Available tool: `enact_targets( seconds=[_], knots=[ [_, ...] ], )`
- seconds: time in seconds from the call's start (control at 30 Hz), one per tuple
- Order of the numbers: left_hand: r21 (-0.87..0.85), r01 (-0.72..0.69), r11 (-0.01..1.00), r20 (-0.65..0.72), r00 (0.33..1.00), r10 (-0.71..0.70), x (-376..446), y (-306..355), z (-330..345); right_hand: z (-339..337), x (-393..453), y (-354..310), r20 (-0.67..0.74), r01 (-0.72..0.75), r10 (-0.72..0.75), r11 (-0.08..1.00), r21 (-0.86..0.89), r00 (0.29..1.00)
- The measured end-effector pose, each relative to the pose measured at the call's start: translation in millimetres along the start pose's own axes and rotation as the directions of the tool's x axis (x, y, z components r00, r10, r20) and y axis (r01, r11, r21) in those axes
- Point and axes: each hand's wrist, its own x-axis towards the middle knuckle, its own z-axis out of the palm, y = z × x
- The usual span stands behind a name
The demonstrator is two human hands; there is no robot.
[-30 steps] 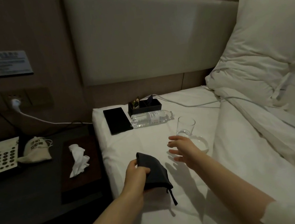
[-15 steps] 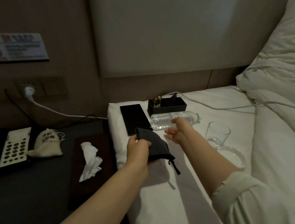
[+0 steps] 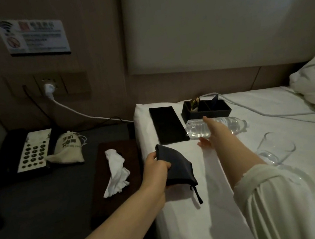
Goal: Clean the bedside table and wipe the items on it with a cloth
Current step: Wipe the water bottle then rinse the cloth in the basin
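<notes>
My right hand (image 3: 214,131) has moved off the glass (image 3: 274,148) onto the water bottle (image 3: 216,126) lying on the bed (image 3: 234,199); fingers wrapping it, closure unclear. Left hand (image 3: 155,169) keeps pinching the dark cloth (image 3: 176,167) just beside, so bottle gets wiped next.

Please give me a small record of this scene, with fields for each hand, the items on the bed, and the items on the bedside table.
left hand: grips dark cloth
right hand: reaching onto water bottle, grip unclear
on bed: lying bottle, black flat case, black organizer box, glass on its side
on bedside table: telephone, small drawstring bag, white crumpled tissue
</notes>
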Motion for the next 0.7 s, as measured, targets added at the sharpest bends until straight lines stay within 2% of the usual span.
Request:
enact_targets(
  seconds=[0.1, 0.27, 0.4, 0.53, 0.7],
  knots=[
    [0.013, -0.015, 1.000, 0.000, 1.000, 0.015, -1, -2, -3, 4, -2, -7, -0.149, -0.086, 0.097, 0.993, 0.077, 0.984],
    [0.030, -0.011, 0.999, -0.006, 1.000, 0.011, -14, -1, -9, 0, -16, 3, -0.207, -0.046, 0.097, 0.970, 0.239, 0.973],
    [0.060, -0.020, 0.998, -0.016, 1.000, 0.021, -29, 3, -16, -8, -30, 13, -0.173, -0.011, 0.051, 0.974, 0.225, 0.984],
    [0.057, -0.017, 0.998, -0.030, 0.999, 0.019, -47, 5, -24, -27, -51, 28, -0.063, -0.050, 0.065, 0.973, 0.225, 0.996],
    [0.042, -0.021, 0.999, -0.020, 1.000, 0.022, -79, -3, -36, -55, -99, 58, 0.055, -0.070, 0.064, 0.991, 0.111, 0.996]
  ],
)
